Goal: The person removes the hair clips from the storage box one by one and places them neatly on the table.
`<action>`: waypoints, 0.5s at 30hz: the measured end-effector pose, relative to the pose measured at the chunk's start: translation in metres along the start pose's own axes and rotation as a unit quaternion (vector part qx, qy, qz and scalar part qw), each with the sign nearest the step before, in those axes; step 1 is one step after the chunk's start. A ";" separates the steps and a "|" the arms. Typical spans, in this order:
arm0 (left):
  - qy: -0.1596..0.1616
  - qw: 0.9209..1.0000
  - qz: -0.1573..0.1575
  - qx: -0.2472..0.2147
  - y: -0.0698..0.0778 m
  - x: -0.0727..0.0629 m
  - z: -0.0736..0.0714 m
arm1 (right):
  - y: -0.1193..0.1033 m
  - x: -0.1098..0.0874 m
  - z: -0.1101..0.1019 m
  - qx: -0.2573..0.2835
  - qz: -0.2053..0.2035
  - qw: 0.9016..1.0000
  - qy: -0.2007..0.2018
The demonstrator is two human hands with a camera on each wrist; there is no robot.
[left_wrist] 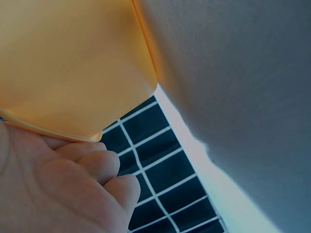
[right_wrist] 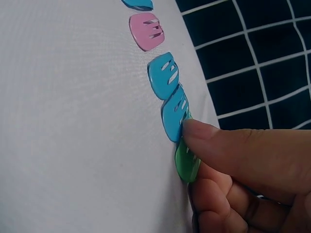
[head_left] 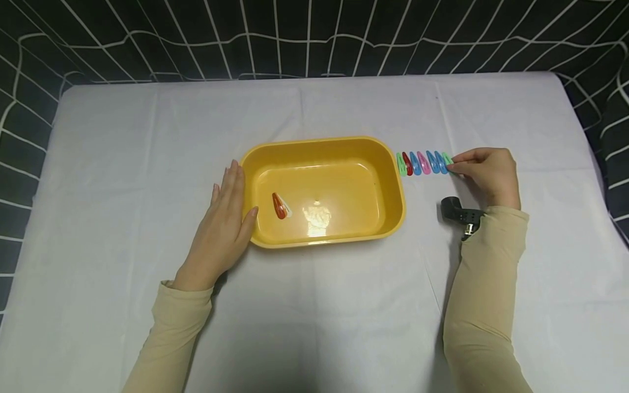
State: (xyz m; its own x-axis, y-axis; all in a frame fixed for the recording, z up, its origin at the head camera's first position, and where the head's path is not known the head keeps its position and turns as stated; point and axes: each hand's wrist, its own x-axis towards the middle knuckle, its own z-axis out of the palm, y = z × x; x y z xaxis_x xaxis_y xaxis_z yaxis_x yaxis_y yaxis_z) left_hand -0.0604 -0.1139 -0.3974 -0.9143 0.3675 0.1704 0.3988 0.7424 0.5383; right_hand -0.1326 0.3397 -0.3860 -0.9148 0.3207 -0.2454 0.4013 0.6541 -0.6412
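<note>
A yellow plastic tray holds a red-brown snap hair clip and a white one partly under it. My left hand lies along the tray's left rim with fingers straight; the left wrist view shows the palm beside the tray wall. Right of the tray, several snap hair clips stand in a row: green, red, pink and blue. At the row's right end my right hand pinches a green hair clip, partly hidden by the thumb.
White cloth covers the table, with a dark white-gridded fabric beyond its far edge. A black camera mount juts from the right wrist. Beside the pinched clip, a blue clip nearly touches it.
</note>
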 end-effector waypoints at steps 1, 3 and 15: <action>0.000 1.000 0.000 0.000 0.000 0.000 0.000 | 0.000 0.000 0.000 0.001 0.000 1.000 0.001; -0.001 1.000 0.000 0.000 0.000 0.000 0.000 | 0.000 0.000 0.000 0.005 0.000 1.000 0.002; 0.002 1.000 0.003 -0.002 -0.001 -0.001 0.001 | 0.003 0.002 0.001 0.046 -0.013 0.999 0.011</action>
State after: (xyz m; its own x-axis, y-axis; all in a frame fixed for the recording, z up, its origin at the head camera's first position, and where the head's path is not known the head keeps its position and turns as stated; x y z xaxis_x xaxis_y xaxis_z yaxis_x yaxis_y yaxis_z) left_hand -0.0600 -0.1142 -0.3982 -0.9121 0.3695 0.1777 0.4043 0.7382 0.5401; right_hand -0.1330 0.3415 -0.3884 -0.9236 0.3193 -0.2122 0.3700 0.5978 -0.7111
